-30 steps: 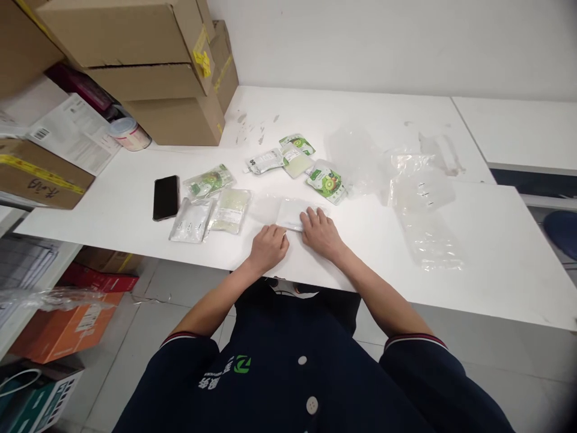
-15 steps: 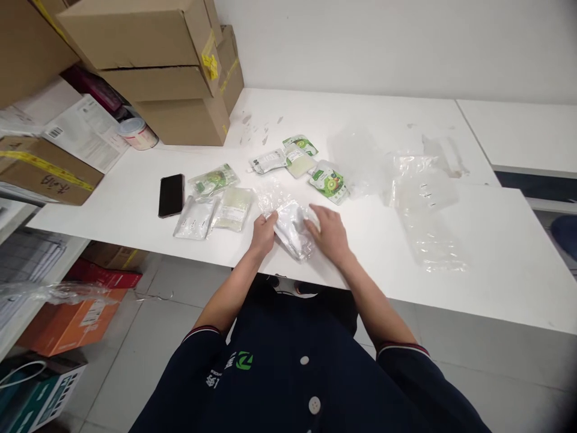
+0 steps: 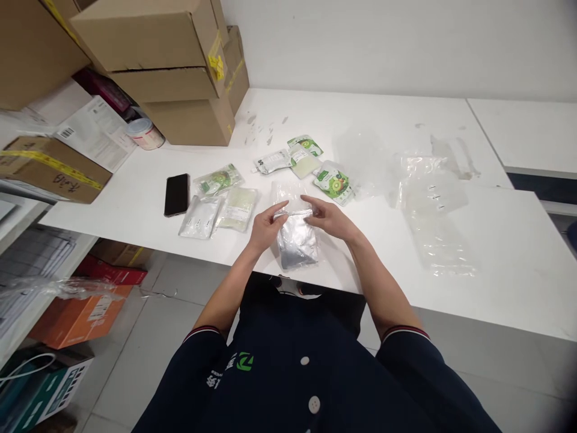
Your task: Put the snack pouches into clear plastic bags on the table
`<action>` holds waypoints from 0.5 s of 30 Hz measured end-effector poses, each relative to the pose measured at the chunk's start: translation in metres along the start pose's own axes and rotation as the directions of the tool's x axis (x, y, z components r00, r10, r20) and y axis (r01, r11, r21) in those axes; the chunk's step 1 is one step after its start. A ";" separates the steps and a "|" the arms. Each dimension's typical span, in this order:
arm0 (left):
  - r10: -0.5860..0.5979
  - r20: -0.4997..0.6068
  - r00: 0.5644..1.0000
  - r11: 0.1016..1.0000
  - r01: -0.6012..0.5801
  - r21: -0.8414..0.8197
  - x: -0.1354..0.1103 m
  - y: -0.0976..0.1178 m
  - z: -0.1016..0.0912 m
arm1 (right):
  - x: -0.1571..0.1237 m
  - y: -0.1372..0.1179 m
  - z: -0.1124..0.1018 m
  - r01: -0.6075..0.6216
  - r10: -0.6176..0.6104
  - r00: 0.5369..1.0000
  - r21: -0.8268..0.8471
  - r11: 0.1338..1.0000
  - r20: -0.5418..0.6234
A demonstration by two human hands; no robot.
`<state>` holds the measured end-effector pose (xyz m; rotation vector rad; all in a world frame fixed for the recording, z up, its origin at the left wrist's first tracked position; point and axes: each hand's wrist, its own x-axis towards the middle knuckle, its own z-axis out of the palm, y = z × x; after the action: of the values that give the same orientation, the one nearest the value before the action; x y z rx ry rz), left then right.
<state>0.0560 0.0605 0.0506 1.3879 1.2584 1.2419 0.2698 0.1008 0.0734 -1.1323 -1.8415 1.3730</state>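
Holding: silver pouch (image 3: 296,243), hanging over desk (image 3: 451,288)
Left hand (image 3: 265,224): pinches its top edge
Right hand (image 3: 332,219): pinches top edge opposite

Upright silvery pouch (image 3: 296,240) in clear bag (image 3: 291,198)

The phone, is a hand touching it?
No, the phone lies on the table, apart from the left hand and right hand gripping a silvery bag.
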 end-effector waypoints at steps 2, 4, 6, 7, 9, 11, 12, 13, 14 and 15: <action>-0.011 0.030 0.999 0.999 0.010 0.046 0.002 0.004 -0.004 | -0.002 -0.007 -0.007 -0.029 0.032 0.999 -0.129 0.991 0.017; -0.043 0.037 0.998 0.992 0.038 0.121 0.003 0.009 -0.008 | -0.005 -0.011 -0.010 0.010 -0.014 1.000 -0.266 0.964 -0.013; -0.059 0.027 0.998 0.967 0.050 0.250 0.003 0.013 -0.011 | -0.007 -0.012 -0.009 0.090 -0.111 0.993 -0.326 0.941 -0.045; -0.053 0.008 0.999 0.948 0.048 0.313 0.002 0.014 -0.013 | -0.007 -0.011 -0.007 0.108 -0.132 0.990 -0.305 0.946 -0.058; -0.046 -0.020 0.999 0.937 0.050 0.345 0.001 0.012 -0.015 | -0.005 -0.004 0.001 0.076 -0.096 0.990 -0.186 0.980 -0.101; -0.103 0.007 0.995 0.971 0.099 0.215 -0.002 0.005 -0.016 | 0.002 0.006 0.013 -0.005 -0.011 0.984 -0.086 0.996 -0.177; -0.150 0.032 0.988 0.979 0.145 0.140 -0.004 0.001 -0.016 | 0.007 0.011 0.020 -0.039 0.020 0.974 -0.078 0.996 -0.227; -0.193 0.042 0.980 0.977 0.187 0.105 -0.006 -0.004 -0.016 | 0.014 0.017 0.028 -0.077 0.046 0.961 -0.105 0.991 -0.274; -0.211 0.014 0.977 0.970 0.208 0.129 -0.009 -0.008 -0.017 | 0.021 0.021 0.036 -0.126 0.073 0.948 -0.152 0.980 -0.311; -0.192 -0.047 0.980 0.958 0.197 0.208 -0.011 -0.012 -0.017 | 0.028 0.025 0.044 -0.179 0.103 0.937 -0.204 0.962 -0.333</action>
<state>0.0377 0.0503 0.0399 1.3610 1.5428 1.0168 0.2272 0.1078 0.0353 -1.5363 -1.7376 0.9897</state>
